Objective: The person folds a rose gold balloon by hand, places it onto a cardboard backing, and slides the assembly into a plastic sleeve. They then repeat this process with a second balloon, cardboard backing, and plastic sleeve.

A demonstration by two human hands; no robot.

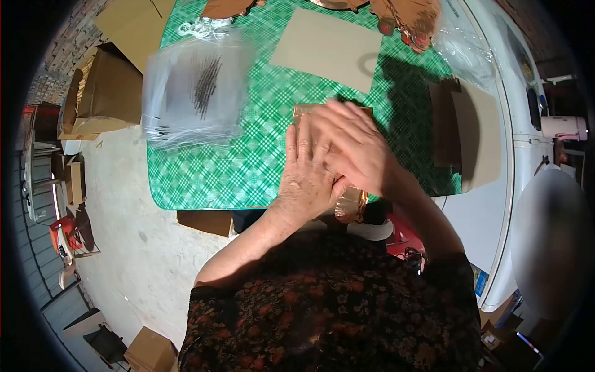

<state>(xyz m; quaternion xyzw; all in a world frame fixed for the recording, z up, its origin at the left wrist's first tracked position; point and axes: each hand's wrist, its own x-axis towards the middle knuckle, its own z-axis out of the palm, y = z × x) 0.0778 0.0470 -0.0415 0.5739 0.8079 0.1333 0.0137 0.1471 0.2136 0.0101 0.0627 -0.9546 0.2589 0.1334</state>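
Note:
My left hand (305, 181) lies flat with its fingers stretched out over a shiny copper-coloured sheet (302, 110) near the table's front edge. Above and partly across it is my right hand (358, 149), fingers extended and a little blurred by motion. Whether the right palm touches the sheet or the left hand cannot be made out. Most of the sheet is hidden under both hands. A crinkled strip of copper-coloured foil (351, 206) shows at the table edge below them.
A stack of clear plastic bags (186, 93) covers the table's left side. Beige card (328, 46) lies at the back, with copper-coloured foil pieces (409, 18) beyond. Brown card (477, 133) and clear plastic wrap (465, 53) are on the right. Cardboard boxes (111, 90) stand left.

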